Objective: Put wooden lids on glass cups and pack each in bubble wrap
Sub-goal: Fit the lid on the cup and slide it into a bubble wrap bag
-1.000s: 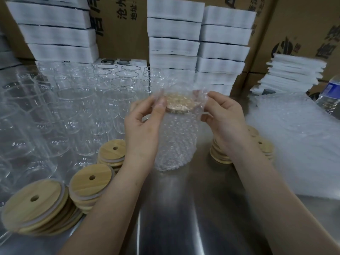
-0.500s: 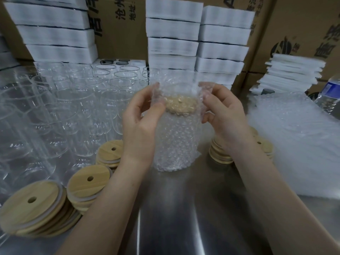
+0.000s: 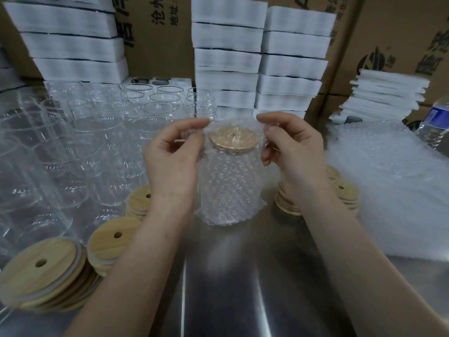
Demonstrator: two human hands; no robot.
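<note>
The glass cup stands upright at the centre of the frame on the steel tabletop. Its wooden lid is seated flat on the rim, and bubble wrap sheathes it from base to above the lid. The wrap's top edge stands open around the lid, so the closing fold looks not yet made.

The left hand pinches that loose edge just left of the lid and the right hand pinches it just right. Both have fingers curled on the film rather than on the glass, probably to stretch the mouth taut before folding it over the lid. The cup's weight rests on the tabletop, which frees both hands for the wrap.

Supplies sit within easy reach. Spare lids are stacked at lower left, with a few more behind the right wrist. Bare cups crowd the left side, and a heap of wrap lies at right. Behind, foam stacks lean against cartons, and a bottle sits at the right edge.
</note>
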